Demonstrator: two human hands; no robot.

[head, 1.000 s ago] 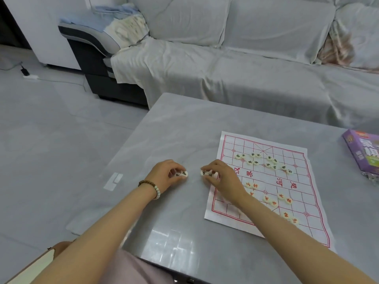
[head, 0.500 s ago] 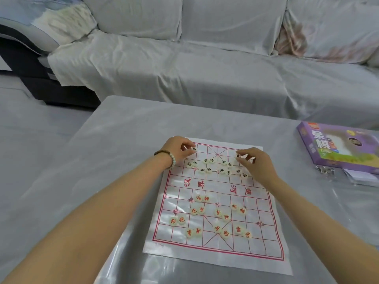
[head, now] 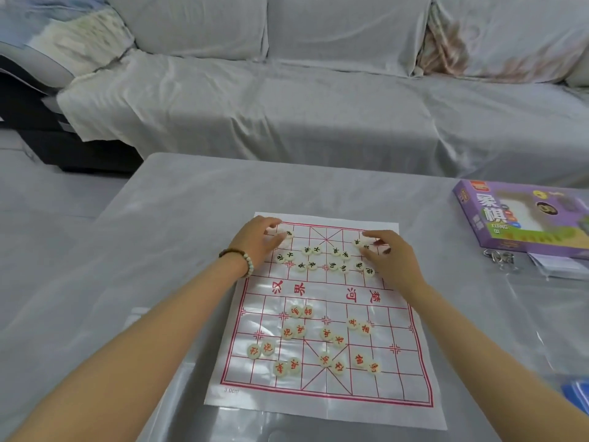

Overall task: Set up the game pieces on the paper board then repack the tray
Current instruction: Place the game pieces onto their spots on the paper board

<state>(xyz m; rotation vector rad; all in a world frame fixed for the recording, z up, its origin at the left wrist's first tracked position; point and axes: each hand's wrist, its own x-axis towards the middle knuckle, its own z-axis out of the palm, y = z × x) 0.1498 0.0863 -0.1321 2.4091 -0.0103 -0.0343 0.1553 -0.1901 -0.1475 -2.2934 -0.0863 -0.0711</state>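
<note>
Left hand (head: pixel 258 240): grips corner piece (head: pixel 288 233).
Right hand (head: pixel 391 256): pinches second piece (head: pixel 357 242).
Paper board (head: pixel 325 291): under both hands, on tabletop (head: pixel 191 218).

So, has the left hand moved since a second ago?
Yes. The left hand went right, from the table beside the paper board onto its far-left corner, pinching a game piece.

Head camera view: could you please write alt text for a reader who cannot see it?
A person's left hand and right hand each pinch a black-lettered piece at the far corners of a paper xiangqi board on a grey table. Red-lettered pieces lie scattered on the near half; a purple game box sits at the right.
</note>
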